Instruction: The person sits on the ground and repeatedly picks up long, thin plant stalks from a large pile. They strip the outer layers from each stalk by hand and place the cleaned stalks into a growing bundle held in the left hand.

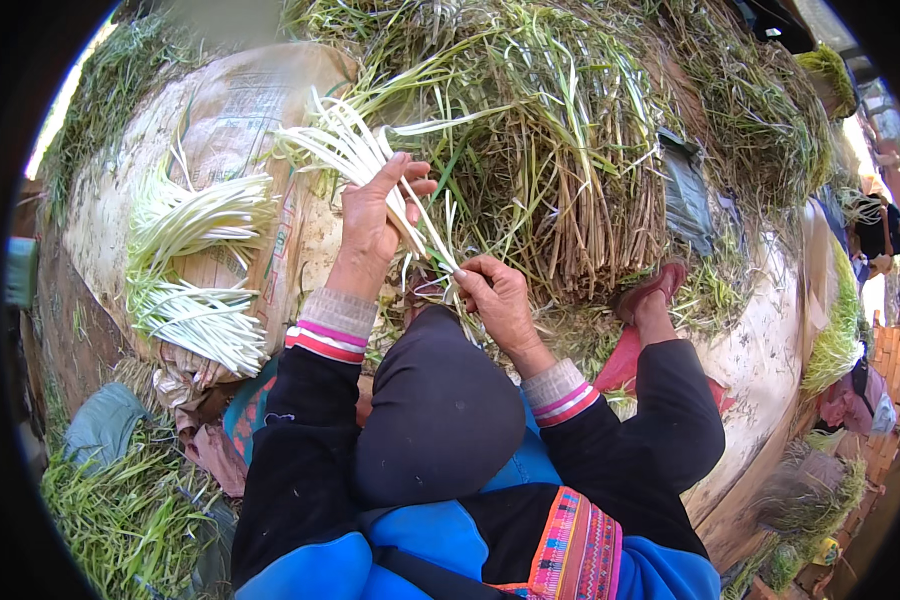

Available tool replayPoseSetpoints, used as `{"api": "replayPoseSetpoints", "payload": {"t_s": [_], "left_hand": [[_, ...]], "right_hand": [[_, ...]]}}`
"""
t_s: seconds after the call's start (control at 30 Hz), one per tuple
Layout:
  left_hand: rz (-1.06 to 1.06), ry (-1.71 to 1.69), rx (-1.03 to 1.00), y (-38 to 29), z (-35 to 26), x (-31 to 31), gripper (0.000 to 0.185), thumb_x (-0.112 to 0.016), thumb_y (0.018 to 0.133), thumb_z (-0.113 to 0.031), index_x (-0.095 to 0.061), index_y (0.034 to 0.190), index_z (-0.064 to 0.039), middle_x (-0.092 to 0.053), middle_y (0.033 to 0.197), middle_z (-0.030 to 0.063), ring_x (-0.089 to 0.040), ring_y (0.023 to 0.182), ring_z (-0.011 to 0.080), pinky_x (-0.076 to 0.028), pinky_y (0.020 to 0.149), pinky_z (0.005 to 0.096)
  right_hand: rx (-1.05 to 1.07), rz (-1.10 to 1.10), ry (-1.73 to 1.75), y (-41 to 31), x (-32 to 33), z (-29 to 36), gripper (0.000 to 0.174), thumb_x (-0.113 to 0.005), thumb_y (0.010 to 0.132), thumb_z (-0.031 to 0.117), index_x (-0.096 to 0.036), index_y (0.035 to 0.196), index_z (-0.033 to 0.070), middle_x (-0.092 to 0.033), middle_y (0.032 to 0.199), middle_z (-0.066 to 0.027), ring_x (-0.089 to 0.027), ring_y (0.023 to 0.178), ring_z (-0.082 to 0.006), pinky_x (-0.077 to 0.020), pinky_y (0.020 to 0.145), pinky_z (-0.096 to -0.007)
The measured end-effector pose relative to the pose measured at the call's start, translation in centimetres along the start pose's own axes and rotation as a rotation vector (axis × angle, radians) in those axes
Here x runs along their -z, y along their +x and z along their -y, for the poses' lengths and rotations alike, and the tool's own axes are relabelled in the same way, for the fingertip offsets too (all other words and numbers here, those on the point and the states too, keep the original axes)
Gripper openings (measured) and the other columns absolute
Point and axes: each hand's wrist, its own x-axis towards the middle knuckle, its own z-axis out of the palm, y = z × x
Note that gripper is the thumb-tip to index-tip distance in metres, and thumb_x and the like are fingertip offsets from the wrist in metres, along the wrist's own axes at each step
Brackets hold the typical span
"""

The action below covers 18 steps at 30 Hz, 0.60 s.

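Note:
My left hand (379, 214) is closed around a bunch of pale, peeled stalks (345, 146), which look like garlic chives or garlic shoots. Their white ends point up to the left, and their other ends come out below my palm. Between thumb and forefinger, my right hand (499, 300) pinches the lower tip of one stalk (439, 240) from that bunch. Thin loose strips hang by my right fingertips. On a woven plastic sack (232, 97) to the left lie two heaps of similar stalks, an upper one (202, 214) and a lower one (202, 322).
A big pile of unpeeled stems with green leaves (570, 172) lies in front of me. More leafy greens (120, 517) cover the lower left, near a grey-green plastic bag (105, 420). My foot in a red shoe (654, 289) rests beside the pile. Other people are at far right.

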Motion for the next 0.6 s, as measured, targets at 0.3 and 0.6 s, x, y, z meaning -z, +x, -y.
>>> {"api": "replayPoseSetpoints", "payload": {"t_s": [0.3,0.6], "left_hand": [[-0.005,0.158,0.243,-5.9,0.2,-2.5,0.017,-0.067,0.082,-0.004,-0.054,0.093,-0.002,-0.055,0.059,0.0037,-0.061,0.054,0.0183,-0.053,0.050,0.0294],[0.203,0.178,-0.294,3.0,-8.0,-7.8,0.010,-0.063,0.086,-0.007,-0.058,0.092,-0.002,-0.063,0.068,0.0093,-0.065,0.061,0.0194,-0.047,0.042,0.0254]], "right_hand": [[-0.108,0.242,-0.140,-0.1,-0.2,1.2,0.021,-0.060,0.089,0.020,-0.066,0.095,0.001,-0.062,0.074,-0.0045,-0.058,0.068,-0.0118,-0.0470,0.063,-0.0274],[0.146,-0.579,-0.821,9.1,13.8,0.5,0.020,-0.062,0.087,0.020,-0.063,0.093,0.001,-0.053,0.093,-0.0094,-0.054,0.081,-0.0193,-0.0491,0.075,-0.0337]]}}
